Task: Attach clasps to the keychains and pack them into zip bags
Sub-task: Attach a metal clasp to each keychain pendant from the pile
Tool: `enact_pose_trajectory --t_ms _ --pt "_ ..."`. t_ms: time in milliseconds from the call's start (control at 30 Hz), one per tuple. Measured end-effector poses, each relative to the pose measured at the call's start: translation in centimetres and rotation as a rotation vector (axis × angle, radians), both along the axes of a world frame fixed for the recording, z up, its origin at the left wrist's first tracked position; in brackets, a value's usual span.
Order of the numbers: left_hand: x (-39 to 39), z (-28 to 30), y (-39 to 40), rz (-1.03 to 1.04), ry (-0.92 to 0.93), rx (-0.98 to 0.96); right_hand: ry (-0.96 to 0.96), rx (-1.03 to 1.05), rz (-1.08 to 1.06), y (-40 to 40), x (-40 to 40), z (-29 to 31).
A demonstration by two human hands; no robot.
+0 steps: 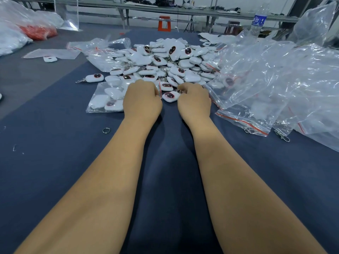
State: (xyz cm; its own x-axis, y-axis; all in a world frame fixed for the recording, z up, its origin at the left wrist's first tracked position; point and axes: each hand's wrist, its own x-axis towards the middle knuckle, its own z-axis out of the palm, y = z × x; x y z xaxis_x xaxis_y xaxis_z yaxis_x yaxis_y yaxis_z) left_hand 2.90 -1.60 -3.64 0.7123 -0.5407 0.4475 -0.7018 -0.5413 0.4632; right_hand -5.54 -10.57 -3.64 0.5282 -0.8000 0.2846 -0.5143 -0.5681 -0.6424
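Two bare forearms reach forward over a dark blue cloth (55, 162). The left hand (142, 99) is curled knuckles-up; what its fingers hold is hidden, so I cannot tell whether it grips anything. The right hand (194, 99) is also curled, its fingertips pinched on the small metal clasp (180, 91) of one keychain (169, 96) — a smooth white rounded-square fob with a dark oval window rimmed in red, lying on the cloth between the two hands.

Beyond the hands rises a pile (165, 61) of the same glossy white fobs, too many to count, with silvery chains tangled among them. One fob with a clasp (94, 77) lies apart to the left of the pile, and another (50, 59) farther left.

One filled zip bag (105, 99) sits just beside the left hand, holding several fobs. To the right lies a crumpled heap of bags (275, 88) — clear, shiny film with red zip strips. One split ring (106, 130) rests alone on the cloth left of the left wrist. Two loose clips (282, 136) show at the near edge of the heap. One plastic bottle (258, 21) stands at the far right.
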Motion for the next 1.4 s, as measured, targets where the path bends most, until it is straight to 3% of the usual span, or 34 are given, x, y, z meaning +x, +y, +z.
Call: enact_pose_trajectory --t_ms 167,333,400,467,567,733,900,1067,1233,1333,1400 --pt "-0.7 -0.3 -0.4 -0.090 0.003 0.093 0.158 -0.082 0.164 0.2 0.0 -0.3" --pt "-1.6 -0.4 -0.8 -0.050 -0.069 0.191 0.275 -0.108 0.011 -0.1 0.5 -0.5" --pt "-2.1 -0.6 -1.0 -0.056 -0.154 0.191 0.220 -0.061 -0.025 -0.2 0.6 -0.5" --pt "-2.4 -0.7 -1.3 -0.139 -0.195 0.112 -0.004 0.025 -0.055 -0.4 0.4 -0.4" --pt "-2.9 -0.8 -1.9 -0.339 0.018 -0.102 -0.391 0.237 -0.104 -0.8 0.0 -0.1" --pt "-2.5 -0.4 -2.5 -0.396 0.564 -0.328 -0.656 0.397 -0.107 -0.6 -0.1 0.3" --pt "-0.7 -0.4 -2.5 -0.203 0.898 -0.594 -0.666 0.520 0.080 -0.4 0.4 0.0" --pt "-0.3 -0.1 -2.4 -0.113 0.927 -0.730 -0.686 0.662 0.275 0.1 0.4 0.4" --pt "-0.5 1.1 -1.6 -0.206 1.082 -1.043 -0.672 0.759 0.365 0.5 0.6 0.6" --pt "-0.9 1.5 -1.2 -0.322 1.309 -0.962 -0.649 0.766 0.367 0.6 0.6 0.7" --pt "-1.0 1.4 -1.1 -0.400 1.359 -0.858 -0.639 0.753 0.370 0.6 0.6 0.7"
